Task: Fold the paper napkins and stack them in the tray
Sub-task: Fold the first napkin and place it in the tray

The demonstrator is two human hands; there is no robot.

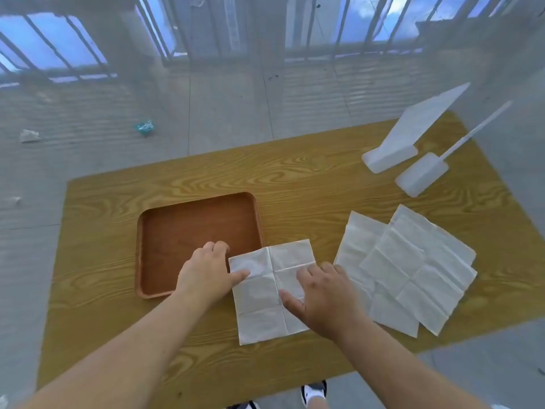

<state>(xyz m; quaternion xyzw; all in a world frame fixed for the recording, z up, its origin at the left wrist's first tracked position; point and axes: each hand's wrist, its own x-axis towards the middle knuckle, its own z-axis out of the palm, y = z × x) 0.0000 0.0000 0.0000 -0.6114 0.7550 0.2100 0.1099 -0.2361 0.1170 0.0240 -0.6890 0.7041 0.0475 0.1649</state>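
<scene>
On the wooden table (295, 178) we have one napkin (259, 308) opened flat just in front of us, its old creases showing as a cross. Its far left corner seems to lie over the near right corner of the tray (197, 199).

Our right hand (327, 296) lies spread on the napkin's right half, fingers flat and thumb reaching out toward the middle crease. Our left hand (203, 273) hovers over the tray's near corner with its thumb (243, 274) on the napkin's left edge. The other fingers are curled, and we cannot tell whether they pinch the paper or only rest beside it.

We judge that the fold has not yet begun. If we fold while that corner rides on the tray's rim, the surface beneath is uneven and the crease may run crooked. The paper looks thin, so a hard pull against the pressing right hand could tear it. Our right hand is also just beside the fanned pile of unfolded napkins (413, 270), so a careless sweep could drag those sheets askew.

The tray holds no napkin that we can see; its brown floor shows bare, except where our left hand hides it.
</scene>
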